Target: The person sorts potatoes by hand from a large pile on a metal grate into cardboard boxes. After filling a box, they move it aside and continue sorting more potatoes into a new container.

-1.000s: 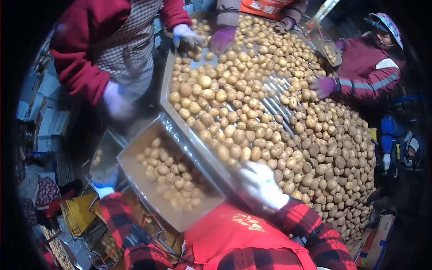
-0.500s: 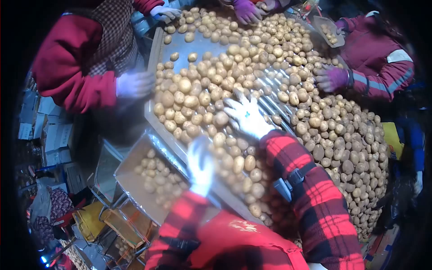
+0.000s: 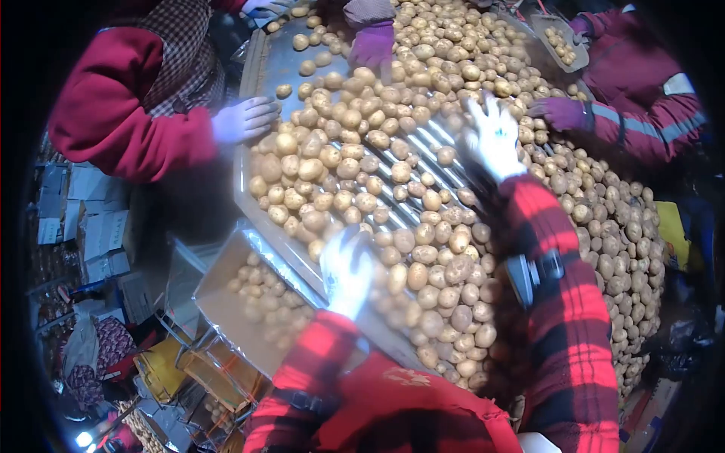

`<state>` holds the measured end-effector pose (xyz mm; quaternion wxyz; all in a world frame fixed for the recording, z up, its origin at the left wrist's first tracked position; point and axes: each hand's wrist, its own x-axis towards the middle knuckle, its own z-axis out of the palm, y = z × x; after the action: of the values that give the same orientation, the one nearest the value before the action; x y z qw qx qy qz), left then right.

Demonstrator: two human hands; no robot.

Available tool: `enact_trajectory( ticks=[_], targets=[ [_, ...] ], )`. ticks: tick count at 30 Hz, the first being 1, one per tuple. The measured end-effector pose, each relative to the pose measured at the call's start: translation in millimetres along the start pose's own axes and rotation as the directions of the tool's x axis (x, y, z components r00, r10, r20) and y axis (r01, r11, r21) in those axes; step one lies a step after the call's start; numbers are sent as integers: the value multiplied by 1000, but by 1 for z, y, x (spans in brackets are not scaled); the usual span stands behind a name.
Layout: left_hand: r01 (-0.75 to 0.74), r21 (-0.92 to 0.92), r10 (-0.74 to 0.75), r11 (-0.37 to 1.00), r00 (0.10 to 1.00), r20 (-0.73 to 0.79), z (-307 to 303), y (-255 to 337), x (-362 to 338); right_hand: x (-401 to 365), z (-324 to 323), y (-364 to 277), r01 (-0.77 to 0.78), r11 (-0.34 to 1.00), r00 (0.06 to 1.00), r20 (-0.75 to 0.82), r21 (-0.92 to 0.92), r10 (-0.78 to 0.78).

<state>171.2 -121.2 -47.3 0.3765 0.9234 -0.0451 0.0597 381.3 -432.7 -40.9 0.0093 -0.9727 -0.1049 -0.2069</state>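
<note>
1. Potatoes (image 3: 310, 168): heaped on slatted table (image 3: 242, 177); prob. firm, light ea., rolling, bruisable; grip round sides.
2. L. hand (image 3: 347, 272): gloved, open, blurred, nr. rim.
3. R. hand (image 3: 495, 140): gloved, open, fingers spread, beside slats (image 3: 442, 155).
4. Edges: box (image 3: 226, 318) by rim; co-worker's hand (image 3: 245, 119) limits L. room.
</note>
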Motion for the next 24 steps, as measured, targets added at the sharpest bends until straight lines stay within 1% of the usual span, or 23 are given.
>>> enact_trajectory(
  ticks=[1,2,3,4,5,6,8,9,10,12,13,14,15,16,17,18,19,20,21,22,23,24],
  targets=[
    [5,-29,-5,1000,1000,3,-1,1,1,-19,-19,-10,40,988,998,46,151,-48],
    [12,-57,-11,998,1000,10,-2,1,2,-38,-36,-28,185,952,982,-5,244,-190],
    [2,-39,-2,999,1000,-7,-2,2,0,-66,-64,-41,228,889,939,152,396,-309],
    [3,-71,-4,998,1000,-14,0,-1,-1,-109,-68,-45,289,843,881,219,454,-420],
    [-5,-100,2,995,1000,-30,2,-6,-3,-140,-76,-52,369,853,863,203,370,-462],
    [-13,-130,7,991,999,-46,3,-10,-6,-150,-88,-39,225,910,860,368,348,-353],
    [5,-259,-15,966,999,-35,3,-14,-7,-152,-123,-15,134,972,900,387,193,-201],
    [-21,-218,2,976,997,-83,6,-15,-7,-163,-123,7,147,967,890,398,210,-222],
    [-43,-175,19,984,991,-135,9,-15,-6,-158,-128,11,138,981,933,315,133,-174],
    [-33,-171,12,985,993,-121,12,-13,-10,-147,-121,3,43,987,979,192,156,-73],
    [-24,-158,7,987,994,-105,12,-13,-12,-119,-130,-16,46,958,960,252,281,-120],
    [-26,-155,9,988,994,-109,15,-8,-15,-110,-114,-32,167,951,972,120,261,-203],
    [98,-473,-128,876,991,-33,22,1,-19,-96,-107,-48,225,943,940,200,244,-276],
    [223,-724,-236,653,968,86,28,10,-23,-96,-72,-54,296,920,920,183,259,-347],
    [362,-771,-258,524,930,262,24,22,-24,-96,-38,-56,319,941,901,271,114,-338],
    [436,-835,-229,335,897,377,14,44,-17,-93,-19,-59,348,937,882,352,-35,-314],
    [525,-833,-208,175,846,490,5,58,-10,-80,-27,-58,226,965,882,391,137,-262],
    [607,-794,-169,6,784,598,-3,66,-8,-70,-40,-56,86,951,867,448,298,-219],
    [603,-798,-172,4,787,593,-7,68,-3,-77,-38,-47,64,924,932,309,378,-191],
    [660,-714,-168,-233,696,698,-7,70,3,-77,-48,-49,35,879,964,217,475,-156],
    [670,-582,-132,-462,597,792,-6,70,7,-71,-82,-59,-121,738,903,383,664,-196],
    [665,-579,-138,-472,593,793,-2,68,9,-65,-110,-72,-317,552,807,525,771,-269]
  ],
)
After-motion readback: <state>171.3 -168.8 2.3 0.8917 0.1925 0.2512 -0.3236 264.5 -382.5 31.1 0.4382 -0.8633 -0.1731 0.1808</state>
